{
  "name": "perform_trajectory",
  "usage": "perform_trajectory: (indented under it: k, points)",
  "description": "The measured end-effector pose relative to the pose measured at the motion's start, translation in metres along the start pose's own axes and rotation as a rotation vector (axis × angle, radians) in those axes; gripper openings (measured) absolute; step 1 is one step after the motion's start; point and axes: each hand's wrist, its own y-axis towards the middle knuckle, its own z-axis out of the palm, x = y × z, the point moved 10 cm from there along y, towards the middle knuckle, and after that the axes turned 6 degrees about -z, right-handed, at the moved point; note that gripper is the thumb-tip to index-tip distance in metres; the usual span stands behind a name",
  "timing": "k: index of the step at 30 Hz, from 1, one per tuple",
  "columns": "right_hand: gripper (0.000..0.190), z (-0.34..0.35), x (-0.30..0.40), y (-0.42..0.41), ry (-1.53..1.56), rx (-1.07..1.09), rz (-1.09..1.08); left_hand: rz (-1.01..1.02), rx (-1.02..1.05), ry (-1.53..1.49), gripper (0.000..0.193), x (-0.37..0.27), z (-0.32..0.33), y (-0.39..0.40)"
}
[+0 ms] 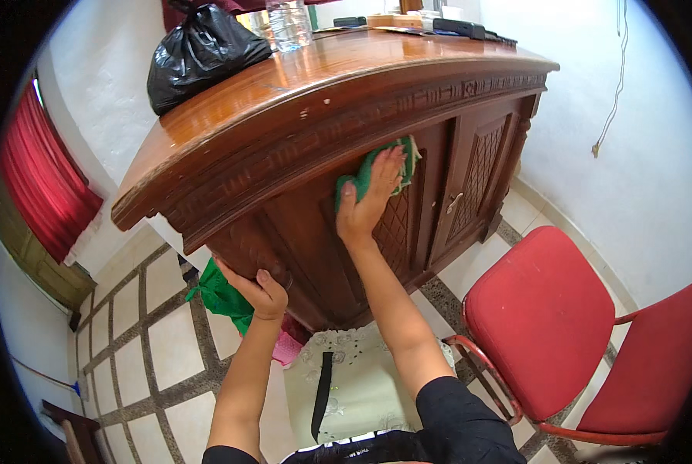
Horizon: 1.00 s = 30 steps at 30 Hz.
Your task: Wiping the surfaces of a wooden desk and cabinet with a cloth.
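My right hand [373,194] presses a green cloth [357,177] with a pale edge flat against the upper front panel of a dark brown carved wooden cabinet [299,232]. The fingers lie spread over the cloth, just below the carved moulding. My left hand [260,294] rests on the cabinet's left front corner, thumb and fingers apart, with no object in it. To the right of the cloth, a cabinet door carries a lattice panel [478,171] and a small metal handle [454,203].
On the cabinet top stand a tied black plastic bag [203,55], a clear plastic bottle [289,26] and small boxes. A red chair [543,319] stands at the right. Green [224,296] and pink bags lie beside the cabinet's left corner. A pale embroidered cloth [357,383] is below my arms.
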Motion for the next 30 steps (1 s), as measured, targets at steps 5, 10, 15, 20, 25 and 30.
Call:
perform_trajectory:
  k: [5,10,15,20,25,30]
  points:
    - [0.074,-0.012,-0.021,0.002,-0.029,0.031,-0.055,0.028,0.002,0.016,0.066,-0.010,0.001,0.001]
    - [0.069,-0.045,-0.094,-0.032,-0.107,-0.058,0.120,0.028,-0.052,0.133,0.065,-0.003,-0.004,0.001]
    - [0.066,-0.078,-0.162,-0.160,-0.146,-0.175,0.434,0.021,-0.040,0.197,0.065,-0.010,-0.001,0.010]
    - [0.067,-0.102,-0.215,-0.226,-0.153,-0.338,0.882,0.013,-0.061,0.127,0.063,-0.010,0.013,0.003]
    - [0.075,-0.017,-0.059,-0.098,-0.015,0.215,0.142,0.042,-0.053,0.242,0.062,-0.009,-0.003,0.012]
    - [0.069,-0.063,-0.148,-0.186,-0.104,-0.139,0.468,0.036,-0.072,0.182,0.060,-0.013,-0.002,0.021]
